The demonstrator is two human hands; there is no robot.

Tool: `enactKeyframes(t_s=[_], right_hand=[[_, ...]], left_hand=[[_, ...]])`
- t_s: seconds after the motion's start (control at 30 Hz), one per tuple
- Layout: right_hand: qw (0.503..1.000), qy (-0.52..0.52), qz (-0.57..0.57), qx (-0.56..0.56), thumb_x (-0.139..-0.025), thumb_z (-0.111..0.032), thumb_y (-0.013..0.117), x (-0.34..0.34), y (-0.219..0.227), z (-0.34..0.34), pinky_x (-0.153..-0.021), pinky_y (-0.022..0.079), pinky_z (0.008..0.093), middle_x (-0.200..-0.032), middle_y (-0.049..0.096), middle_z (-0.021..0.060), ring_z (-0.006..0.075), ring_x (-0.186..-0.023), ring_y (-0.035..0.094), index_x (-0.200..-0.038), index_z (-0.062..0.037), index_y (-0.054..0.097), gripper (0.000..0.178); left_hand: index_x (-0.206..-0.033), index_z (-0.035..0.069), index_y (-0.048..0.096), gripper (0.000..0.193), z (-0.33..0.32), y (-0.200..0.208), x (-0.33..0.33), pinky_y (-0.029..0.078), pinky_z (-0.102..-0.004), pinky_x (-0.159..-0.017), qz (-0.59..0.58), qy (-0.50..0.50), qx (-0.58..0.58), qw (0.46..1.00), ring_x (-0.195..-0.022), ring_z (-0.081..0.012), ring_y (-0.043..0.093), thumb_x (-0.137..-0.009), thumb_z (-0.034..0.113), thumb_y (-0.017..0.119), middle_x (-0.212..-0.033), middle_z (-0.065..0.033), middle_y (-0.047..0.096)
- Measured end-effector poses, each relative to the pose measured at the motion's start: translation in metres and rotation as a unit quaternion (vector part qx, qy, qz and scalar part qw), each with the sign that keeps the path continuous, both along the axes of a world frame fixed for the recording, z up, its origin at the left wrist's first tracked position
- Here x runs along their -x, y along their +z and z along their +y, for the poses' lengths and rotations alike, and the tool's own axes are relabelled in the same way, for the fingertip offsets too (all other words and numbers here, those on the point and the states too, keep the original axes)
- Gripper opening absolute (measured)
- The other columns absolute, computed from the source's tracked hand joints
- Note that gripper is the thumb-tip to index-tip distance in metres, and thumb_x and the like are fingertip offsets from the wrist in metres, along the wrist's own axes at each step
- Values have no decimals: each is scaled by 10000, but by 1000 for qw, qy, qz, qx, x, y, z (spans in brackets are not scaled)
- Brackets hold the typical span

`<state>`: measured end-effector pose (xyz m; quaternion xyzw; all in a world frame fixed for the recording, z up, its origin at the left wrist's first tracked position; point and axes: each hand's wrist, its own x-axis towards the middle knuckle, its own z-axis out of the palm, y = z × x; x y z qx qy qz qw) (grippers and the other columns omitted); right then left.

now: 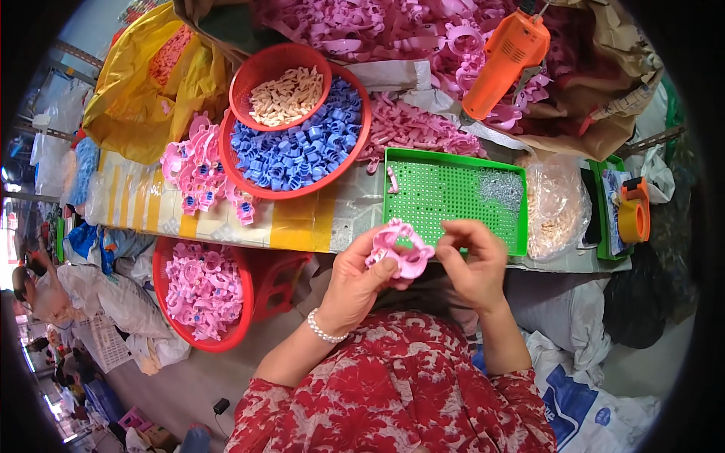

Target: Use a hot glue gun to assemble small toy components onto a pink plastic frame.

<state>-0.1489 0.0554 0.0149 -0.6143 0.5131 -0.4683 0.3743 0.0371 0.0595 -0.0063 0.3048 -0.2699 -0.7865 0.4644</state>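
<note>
My left hand, with a white beaded bracelet at its wrist, grips a pink plastic ring-shaped part in front of my body. Just right of that part, my right hand is closed in a pinch; whatever its fingertips hold, if anything, is too small to make out. Both hands are at the near edge of a green perforated tray. A pile of small silvery metal pieces lies in its right end, and one pink stick-like piece rests at its left.
Left of the tray stand a red basket of blue clips and a smaller basket of beige pieces. Pink parts fill a lower red basket. An orange power screwdriver hangs above more pink parts. A clear bag stands right.
</note>
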Motion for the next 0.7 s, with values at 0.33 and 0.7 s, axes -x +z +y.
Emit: enactKeyframes(t_s=[0.33,0.7], right_hand=[[923,45,276,263,-601,-150,827,-20,6,-9,-967,420,454,-1373,351,299,431,-1219,430,-1328,36,377,875],[937,89,249,228,-590,-162,815,-10,12,-22,-965,430,432,-1322,425,232,393,-1169,476,-1308,41,419,845]], left_hand=[[-1334,16,406,481,-1,0,24,527,-237,-742,-69,91,62,992,-889,-98,604,-912,135,602,-1103,-63,602],[-1374,1,350,481,-4,9,16,497,-266,-841,57,20,13,998,-973,-123,583,-952,162,514,-1187,-88,552]])
